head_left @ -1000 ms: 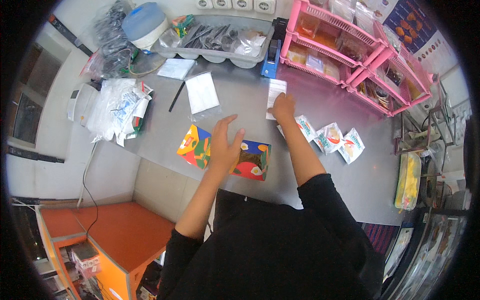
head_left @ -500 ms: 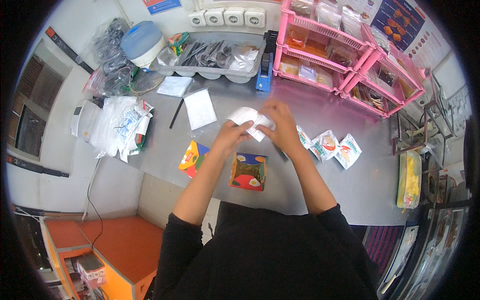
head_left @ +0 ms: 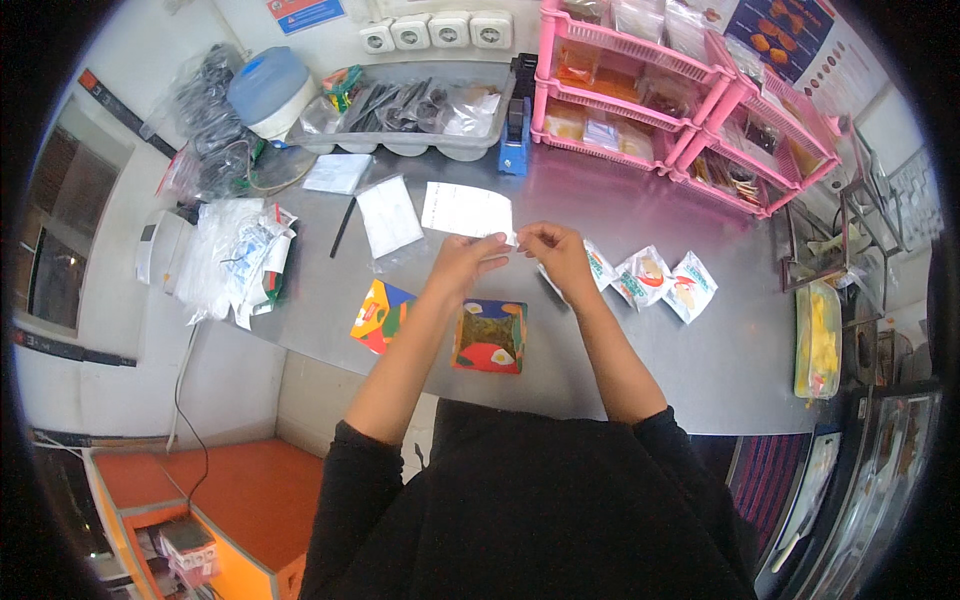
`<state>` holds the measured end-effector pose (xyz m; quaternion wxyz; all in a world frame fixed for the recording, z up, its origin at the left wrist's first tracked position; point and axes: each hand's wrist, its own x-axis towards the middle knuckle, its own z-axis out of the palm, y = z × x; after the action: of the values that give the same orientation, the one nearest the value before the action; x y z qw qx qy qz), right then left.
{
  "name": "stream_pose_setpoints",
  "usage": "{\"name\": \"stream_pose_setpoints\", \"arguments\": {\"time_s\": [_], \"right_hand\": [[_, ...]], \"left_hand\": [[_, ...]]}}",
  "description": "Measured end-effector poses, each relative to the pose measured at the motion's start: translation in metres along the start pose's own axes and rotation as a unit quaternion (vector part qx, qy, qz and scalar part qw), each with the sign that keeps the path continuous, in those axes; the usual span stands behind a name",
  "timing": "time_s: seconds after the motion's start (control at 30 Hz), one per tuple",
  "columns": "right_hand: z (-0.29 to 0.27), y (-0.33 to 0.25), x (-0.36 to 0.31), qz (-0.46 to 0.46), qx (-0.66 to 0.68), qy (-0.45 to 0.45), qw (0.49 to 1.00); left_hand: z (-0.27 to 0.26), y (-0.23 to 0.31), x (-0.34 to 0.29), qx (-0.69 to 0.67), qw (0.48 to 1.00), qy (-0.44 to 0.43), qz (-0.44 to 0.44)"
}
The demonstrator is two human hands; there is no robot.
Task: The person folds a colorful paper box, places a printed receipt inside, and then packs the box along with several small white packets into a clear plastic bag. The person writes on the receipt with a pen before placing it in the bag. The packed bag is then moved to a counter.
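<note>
A white printed paper slip (head_left: pixel 467 207) stretches out flat past my fingers, over the steel table. My left hand (head_left: pixel 466 262) holds its lower right corner at the fingertips. My right hand (head_left: pixel 556 256) is closed in a pinch right beside that corner; what lies between its fingertips is too small to make out. Closer to me are a colourful square packet (head_left: pixel 490 337) with a food picture and a yellow, red and blue packet (head_left: pixel 380 316), partly behind my left forearm. Several small white packets (head_left: pixel 642 277) lie right of my right hand.
White paper in clear plastic (head_left: pixel 390 217) and a black stick (head_left: pixel 343 228) lie to the left. Behind are a grey tray (head_left: pixel 400 142) of wrapped utensils, a blue tape dispenser (head_left: pixel 515 140) and pink racks (head_left: pixel 625 145). A tub of yellow food (head_left: pixel 818 338) stands at the right edge.
The paper slip, curled between both hands before, now extends flat away from me to the left. My right hand has come down into a pinch at its corner. The view has shifted slightly.
</note>
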<state>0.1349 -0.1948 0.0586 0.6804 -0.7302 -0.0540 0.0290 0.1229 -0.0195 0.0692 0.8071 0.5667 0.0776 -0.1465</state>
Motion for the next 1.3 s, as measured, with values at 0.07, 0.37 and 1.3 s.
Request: {"name": "stream_pose_setpoints", "arguments": {"time_s": [0.07,0.37,1.3], "right_hand": [[-0.019,0.004,0.006,0.033,0.013,0.036,0.999],[-0.039,-0.028,-0.017,-0.149,-0.293,0.199,0.923],[0.010,0.013,-0.091,-0.205,-0.200,-0.192,0.939]], "left_hand": [[-0.003,-0.001,0.012,0.021,1.000,0.006,-0.013],[0.025,0.019,-0.015,0.253,0.966,0.016,0.047],[-0.014,-0.050,-0.106,0.587,0.733,0.071,0.338]]}}
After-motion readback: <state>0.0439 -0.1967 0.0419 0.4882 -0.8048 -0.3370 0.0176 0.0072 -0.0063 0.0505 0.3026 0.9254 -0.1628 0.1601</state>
